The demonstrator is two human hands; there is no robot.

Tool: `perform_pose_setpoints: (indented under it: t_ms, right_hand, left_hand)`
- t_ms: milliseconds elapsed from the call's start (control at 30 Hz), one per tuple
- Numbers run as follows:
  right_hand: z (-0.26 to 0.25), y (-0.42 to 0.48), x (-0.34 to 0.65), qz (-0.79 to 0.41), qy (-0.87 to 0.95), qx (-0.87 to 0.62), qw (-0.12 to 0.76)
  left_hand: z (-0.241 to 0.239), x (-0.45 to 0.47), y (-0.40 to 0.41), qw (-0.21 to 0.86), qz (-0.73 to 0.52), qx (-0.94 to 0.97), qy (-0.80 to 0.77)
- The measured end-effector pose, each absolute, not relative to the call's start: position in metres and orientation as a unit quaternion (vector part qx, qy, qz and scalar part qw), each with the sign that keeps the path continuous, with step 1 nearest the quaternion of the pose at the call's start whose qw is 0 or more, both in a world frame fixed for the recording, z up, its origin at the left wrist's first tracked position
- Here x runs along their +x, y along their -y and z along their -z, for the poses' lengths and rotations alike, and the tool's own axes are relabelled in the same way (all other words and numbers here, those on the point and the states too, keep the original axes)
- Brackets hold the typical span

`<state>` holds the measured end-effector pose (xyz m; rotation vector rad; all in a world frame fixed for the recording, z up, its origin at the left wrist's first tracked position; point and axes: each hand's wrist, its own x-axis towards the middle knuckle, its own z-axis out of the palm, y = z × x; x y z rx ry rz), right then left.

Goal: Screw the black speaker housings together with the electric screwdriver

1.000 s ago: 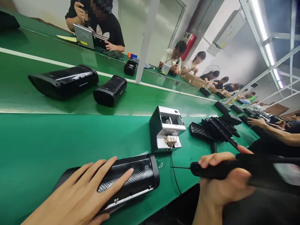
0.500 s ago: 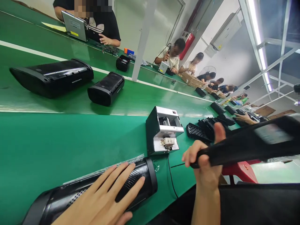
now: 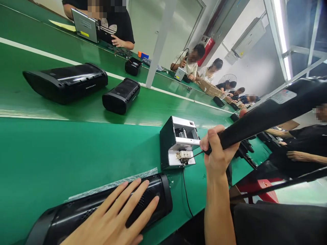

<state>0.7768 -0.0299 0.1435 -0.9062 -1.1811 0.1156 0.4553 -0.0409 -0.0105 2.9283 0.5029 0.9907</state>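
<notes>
A green bench [image 3: 51, 153] fills the near half of the view, with a green belt [image 3: 158, 105] running along its far side. On the belt lie a long black casing [image 3: 66, 81] and, just beside it, a short black casing [image 3: 121, 95]. A black speaker [image 3: 84, 214] lies on its side at the bench's near edge, grille up, with a strip of clear wrap [image 3: 114, 185] along its far side. The left hand [image 3: 117, 217] lies flat on the speaker's grille, fingers spread, pressing rather than gripping. The driver [image 3: 268, 112], a long black power tool, slants up to the right; the right hand [image 3: 217, 151] is clenched round its lower end. Its thin bit reaches the front of the feeder [image 3: 178, 141], a small grey-and-black box standing on the bench just beyond the speaker's end; a black cord [image 3: 185, 190] runs from the feeder toward the near edge. Across the belt a person [image 3: 112, 27] sits at a grey device [image 3: 85, 25]; other people work farther down the line.
</notes>
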Motion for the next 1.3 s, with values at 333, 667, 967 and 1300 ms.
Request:
perform_pose_setpoints:
  t_ms: [333,667,967,1300]
  right_hand:
    - [-0.162,0.085,0.742,-0.126,0.525,-0.408,0.736]
    - [-0.199,0.056,0.704,-0.153,0.618,-0.379,0.672]
    - [-0.193,0.042,0.694,-0.146,0.578,-0.344,0.725]
    - [-0.129,0.045,0.687,-0.184,0.548,-0.387,0.718]
  left_hand:
    - [-0.005,0.457,0.045,-0.026,-0.308,0.935,-0.172]
    - [-0.016,0.466,0.043,-0.036,-0.328,0.927,-0.177]
    - [-0.024,0.465,0.044,-0.033,-0.324,0.928,-0.179]
    - [-0.008,0.463,0.045,-0.041,-0.309,0.935,-0.169]
